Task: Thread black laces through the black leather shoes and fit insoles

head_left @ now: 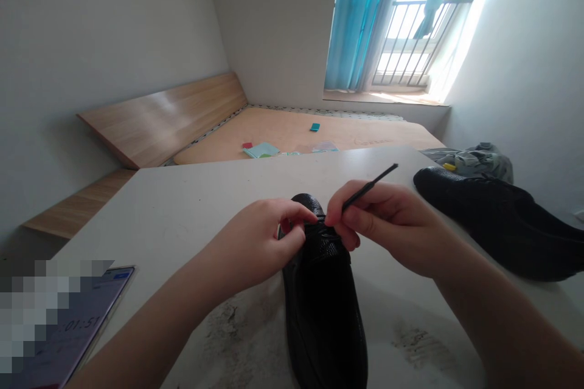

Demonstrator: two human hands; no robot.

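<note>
A black leather shoe [326, 316] stands on the white table, its toe pointing away from me and its opening toward me. My left hand [269, 234] grips it at the left of the lacing, index fingertip on the crossed laces and thumb bent close by. From the right, my right hand [378, 219] pinches a black shoelace [365, 189] between thumb and fingers beside the eyelets. The lace's stiff, thin end sticks up and to the right above those fingers. Both hands partly cover the lacing.
Another black shoe [506, 219] lies at the table's right. A phone [98, 316] is at the lower left of the table [191, 194], which has dark smudges. Behind are a bed [365, 130] with small packets, a wooden headboard [173, 112] and a grey cloth bundle [483, 161].
</note>
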